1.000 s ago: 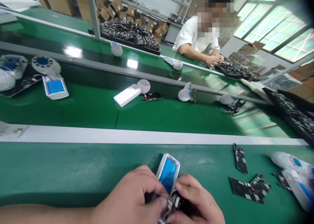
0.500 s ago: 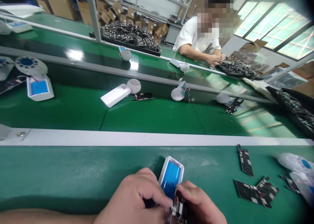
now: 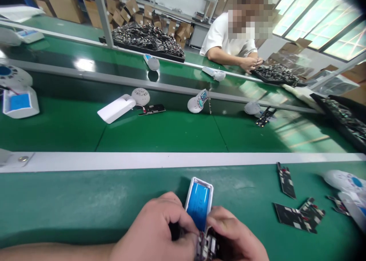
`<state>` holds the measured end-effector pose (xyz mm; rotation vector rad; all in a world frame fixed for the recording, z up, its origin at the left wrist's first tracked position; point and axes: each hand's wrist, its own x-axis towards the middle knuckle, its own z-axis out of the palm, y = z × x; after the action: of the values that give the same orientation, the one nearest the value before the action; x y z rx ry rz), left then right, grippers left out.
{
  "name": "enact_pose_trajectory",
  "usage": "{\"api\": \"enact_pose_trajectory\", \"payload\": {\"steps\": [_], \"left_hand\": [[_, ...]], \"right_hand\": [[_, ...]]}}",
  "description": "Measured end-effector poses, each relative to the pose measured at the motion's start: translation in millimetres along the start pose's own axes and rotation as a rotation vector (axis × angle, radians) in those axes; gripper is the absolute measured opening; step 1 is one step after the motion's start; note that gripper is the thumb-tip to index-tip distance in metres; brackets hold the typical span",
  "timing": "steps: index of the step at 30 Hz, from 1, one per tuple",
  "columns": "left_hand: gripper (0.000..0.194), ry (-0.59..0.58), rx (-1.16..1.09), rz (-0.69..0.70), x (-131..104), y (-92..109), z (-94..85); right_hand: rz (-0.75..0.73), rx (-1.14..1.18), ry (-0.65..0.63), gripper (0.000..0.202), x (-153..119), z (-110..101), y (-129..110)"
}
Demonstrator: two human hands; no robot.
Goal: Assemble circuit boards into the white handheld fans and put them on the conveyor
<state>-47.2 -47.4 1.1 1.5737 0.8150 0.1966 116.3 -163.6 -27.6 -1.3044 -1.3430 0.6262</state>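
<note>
A white plastic fan casing (image 3: 212,194) with a blue battery (image 3: 198,202) in it lies on the green work surface in front of me. Just below the battery, a small black circuit board (image 3: 211,246) with pale components is gripped in my right hand (image 3: 237,232), its thumb lying by the casing's edge. My left hand (image 3: 160,228) is closed in a pinch against the board's left side, where thin wires show. Whatever sits between those fingertips is too small and hidden to name. The lower end of the casing is covered by my hands.
Loose circuit boards (image 3: 294,217) and another opened fan (image 3: 345,184) lie to the right. Beyond a white rail (image 3: 160,161), a green conveyor (image 3: 160,133) carries several opened fans. Across it, a person in a white shirt (image 3: 214,36) works beside heaped boards (image 3: 277,74).
Fans on the nearer conveyor lane have shifted left, while those on the far lane moved slightly right. My hands stay around the board, which has turned a little, showing more of its components.
</note>
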Motion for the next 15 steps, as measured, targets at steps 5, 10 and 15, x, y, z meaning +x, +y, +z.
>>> {"api": "enact_pose_trajectory", "payload": {"steps": [5,10,15], "left_hand": [[0.018,-0.023,-0.024,-0.068,0.6,8.3,-1.1],[0.019,-0.056,-0.033,-0.044,-0.1,9.3,-1.9],[0.021,-0.08,-0.068,-0.059,-0.6,10.9,-3.9]], "right_hand": [[-0.037,-0.019,0.193,0.035,2.6,17.9,-4.3],[-0.06,-0.052,0.147,0.039,0.6,13.8,-1.9],[-0.095,-0.004,0.027,0.045,8.0,4.4,-2.6]]}}
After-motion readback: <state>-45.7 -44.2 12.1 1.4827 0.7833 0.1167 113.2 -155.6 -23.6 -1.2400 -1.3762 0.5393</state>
